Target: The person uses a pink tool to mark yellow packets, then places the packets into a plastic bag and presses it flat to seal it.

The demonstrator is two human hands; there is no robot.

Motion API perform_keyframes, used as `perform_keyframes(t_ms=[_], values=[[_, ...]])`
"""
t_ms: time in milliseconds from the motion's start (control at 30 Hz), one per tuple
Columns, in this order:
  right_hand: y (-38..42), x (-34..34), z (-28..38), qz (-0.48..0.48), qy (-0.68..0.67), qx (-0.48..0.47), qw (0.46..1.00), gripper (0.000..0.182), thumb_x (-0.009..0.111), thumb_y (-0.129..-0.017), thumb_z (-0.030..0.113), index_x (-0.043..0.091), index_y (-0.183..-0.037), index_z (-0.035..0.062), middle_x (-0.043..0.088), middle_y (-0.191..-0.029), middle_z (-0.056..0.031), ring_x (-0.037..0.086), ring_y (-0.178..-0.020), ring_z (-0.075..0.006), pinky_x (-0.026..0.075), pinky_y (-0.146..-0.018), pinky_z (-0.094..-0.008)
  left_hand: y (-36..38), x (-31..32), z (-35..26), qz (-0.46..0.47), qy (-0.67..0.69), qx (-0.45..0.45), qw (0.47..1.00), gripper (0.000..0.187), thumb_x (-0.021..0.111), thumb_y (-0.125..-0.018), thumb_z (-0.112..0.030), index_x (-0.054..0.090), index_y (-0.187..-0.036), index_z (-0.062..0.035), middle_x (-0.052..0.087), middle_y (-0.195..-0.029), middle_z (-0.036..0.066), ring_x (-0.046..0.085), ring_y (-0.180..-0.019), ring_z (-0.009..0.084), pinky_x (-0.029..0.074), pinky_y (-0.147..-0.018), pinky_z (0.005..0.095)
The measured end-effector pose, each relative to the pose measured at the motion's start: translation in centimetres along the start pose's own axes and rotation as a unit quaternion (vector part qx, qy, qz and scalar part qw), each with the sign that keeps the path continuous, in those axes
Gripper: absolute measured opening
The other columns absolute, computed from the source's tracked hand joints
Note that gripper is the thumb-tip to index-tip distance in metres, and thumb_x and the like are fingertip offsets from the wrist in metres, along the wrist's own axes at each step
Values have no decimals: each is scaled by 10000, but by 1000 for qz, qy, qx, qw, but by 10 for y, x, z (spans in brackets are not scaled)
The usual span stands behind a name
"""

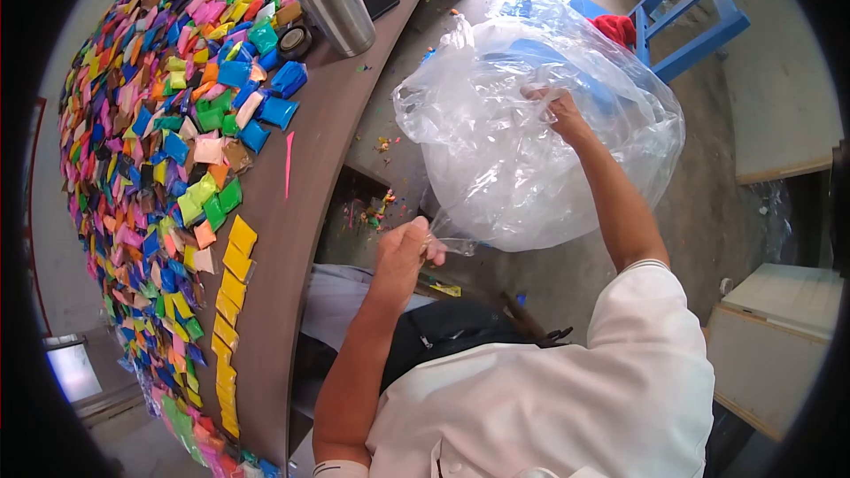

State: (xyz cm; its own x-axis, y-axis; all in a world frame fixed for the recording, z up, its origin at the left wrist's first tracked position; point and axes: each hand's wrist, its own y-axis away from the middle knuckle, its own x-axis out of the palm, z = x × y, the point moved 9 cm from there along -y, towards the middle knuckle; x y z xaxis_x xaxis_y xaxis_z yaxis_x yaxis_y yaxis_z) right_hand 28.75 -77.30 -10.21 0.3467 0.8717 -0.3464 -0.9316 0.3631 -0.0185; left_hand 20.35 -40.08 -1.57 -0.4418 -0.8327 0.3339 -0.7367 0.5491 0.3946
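Observation:
A large clear plastic bag point(522, 168), puffed out and creased, fills the space in front of me beside the table. At its near left corner, my left hand point(409, 248) is closed on a gathered, stretched bit of its film. Farther out, my right hand point(558, 111) pinches the bag near its upper middle, with folds of film around the fingers. Whitish, see-through layers show within the bag, and the blue of a chair shows through its far side.
On the brown table point(274, 212) at left lies a big heap of small colorful packets point(168, 124), with a row of yellow packets point(232, 279) near the edge. A steel flask point(332, 4) and black lid point(294, 42) stand there. A blue chair point(699, 26) is beyond the bag; a pale box point(775, 345) sits at right.

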Motion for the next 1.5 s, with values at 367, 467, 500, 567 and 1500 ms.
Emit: perform_keyframes(t_ms=[367,467,500,567,1500], values=[[19,-7,56,-11,-70,-55,996,550,563,-943,511,669,-980,-28,664,-934,-99,599,-916,-194,465,-845,-322,-2,-19,-5,-59,115,23,991,341,485,-1010,-281,502,-742,-72,450,-645,23,506,-644,171,479,-783,347],[41,-2,121,24,17,-134,991,473,675,-866,379,640,-1118,-20,671,-1103,-152,609,-1065,-254,438,-960,-361,-4,-16,6,-62,99,-3,993,361,477,-1014,-284,477,-716,-80,467,-650,37,512,-650,183,474,-785,348],[50,2,138,25,62,-163,984,475,698,-844,354,634,-1139,-13,670,-1119,-159,613,-1070,-261,435,-968,-368,-3,-11,9,-59,95,-14,994,380,475,-1016,-287,464,-696,-83,476,-648,44,518,-652,186,469,-783,349],[60,16,165,52,184,-201,961,448,736,-792,294,643,-1171,74,678,-1008,-116,621,-987,-267,415,-962,-379,0,-7,16,-48,77,-33,995,408,462,-1022,-293,449,-673,-84,496,-654,55,527,-659,188,463,-784,346],[60,49,179,155,188,-256,935,287,505,-698,-124,653,-874,48,649,-786,-65,595,-836,-257,465,-817,-381,-48,-5,-63,-21,-386,181,904,699,328,-980,-636,622,-1037,-4,535,-1220,139,549,-914,180,476,-744,311]])
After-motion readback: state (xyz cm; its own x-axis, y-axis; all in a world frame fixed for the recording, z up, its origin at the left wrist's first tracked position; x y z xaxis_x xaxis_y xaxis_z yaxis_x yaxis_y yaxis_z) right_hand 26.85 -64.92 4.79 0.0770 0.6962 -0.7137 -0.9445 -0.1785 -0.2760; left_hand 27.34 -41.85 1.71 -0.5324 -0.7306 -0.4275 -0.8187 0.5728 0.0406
